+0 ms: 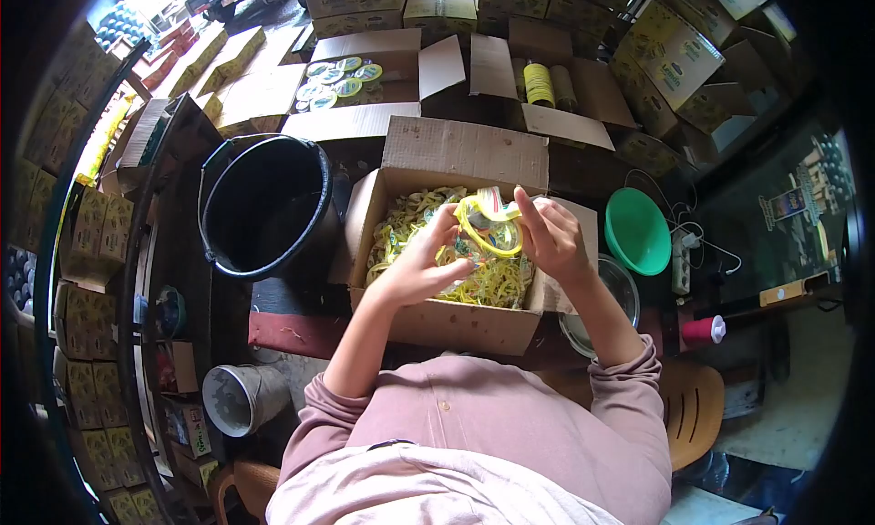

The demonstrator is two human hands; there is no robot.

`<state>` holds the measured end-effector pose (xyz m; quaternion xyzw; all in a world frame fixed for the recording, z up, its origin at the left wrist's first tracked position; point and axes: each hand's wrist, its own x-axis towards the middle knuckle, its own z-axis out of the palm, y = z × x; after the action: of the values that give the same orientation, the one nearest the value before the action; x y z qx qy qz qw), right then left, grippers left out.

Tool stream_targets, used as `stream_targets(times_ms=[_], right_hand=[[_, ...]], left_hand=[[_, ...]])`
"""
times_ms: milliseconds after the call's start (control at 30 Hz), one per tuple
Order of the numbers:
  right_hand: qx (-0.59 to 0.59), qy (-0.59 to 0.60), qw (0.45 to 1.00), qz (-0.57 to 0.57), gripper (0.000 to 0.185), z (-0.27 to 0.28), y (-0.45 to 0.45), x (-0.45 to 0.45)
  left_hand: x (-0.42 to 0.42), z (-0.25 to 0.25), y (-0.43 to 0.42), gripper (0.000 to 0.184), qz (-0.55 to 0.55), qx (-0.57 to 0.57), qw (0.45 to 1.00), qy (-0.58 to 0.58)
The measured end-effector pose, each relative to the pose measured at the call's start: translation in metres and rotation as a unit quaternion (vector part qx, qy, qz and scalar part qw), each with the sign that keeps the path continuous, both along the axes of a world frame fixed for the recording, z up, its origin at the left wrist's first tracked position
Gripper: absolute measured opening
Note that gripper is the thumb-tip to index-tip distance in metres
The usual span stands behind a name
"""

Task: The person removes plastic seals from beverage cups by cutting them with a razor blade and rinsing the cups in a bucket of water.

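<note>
Above an open cardboard box (465,147), both hands hold a yellow-rimmed round plastic piece (497,246) with a see-through middle. My left hand (415,265) is closed on its left side, with the thumb below. At the upper right, my right hand (553,240) has its fingers bent against the rim and one finger pointing up. A pale printed strip (493,205) curls up from the rim between the hands; whether it is attached cannot be made out. Beneath, tangled yellow strips (401,242) fill the box.
A black bucket (264,261) stands left of the box; a green bowl (638,231) and a red thread spool (703,331) are right. Behind are boxes with round lidded pieces (342,83) and yellow stacked rings (539,86). A grey bucket (239,399) sits lower left.
</note>
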<state>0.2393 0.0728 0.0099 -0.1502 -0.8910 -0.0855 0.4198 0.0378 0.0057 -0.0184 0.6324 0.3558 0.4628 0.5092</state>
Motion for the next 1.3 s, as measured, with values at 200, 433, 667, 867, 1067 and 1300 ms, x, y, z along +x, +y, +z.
stream_targets(times_ms=[200,433,667,867,1067,1300], right_hand=[[0.023,-0.035,0.999,-0.007,0.059,0.001,-0.002,-0.003],[0.041,-0.035,0.999,0.007,0.06,0.001,-0.001,0.0],[0.043,-0.027,0.998,0.027,0.055,0.0,-0.004,0.005],[0.046,-0.013,0.998,0.052,0.053,-0.01,-0.002,0.004],[0.048,-0.012,0.996,0.076,0.052,-0.003,-0.003,0.003],[0.048,0.008,0.994,0.097,0.05,0.003,-0.006,-0.004]], left_hand=[[0.027,0.006,-0.01,0.061,0.2,0.074,0.963,0.166],[0.027,0.011,-0.01,0.058,0.187,0.048,0.966,0.175],[0.016,0.01,-0.008,0.06,0.099,0.06,0.968,0.221],[0.017,0.003,-0.008,0.054,0.042,0.056,0.991,0.113],[0.012,0.015,-0.007,0.054,-0.079,-0.031,0.996,0.037],[0.01,0.005,0.0,0.037,-0.252,-0.153,0.947,-0.125]])
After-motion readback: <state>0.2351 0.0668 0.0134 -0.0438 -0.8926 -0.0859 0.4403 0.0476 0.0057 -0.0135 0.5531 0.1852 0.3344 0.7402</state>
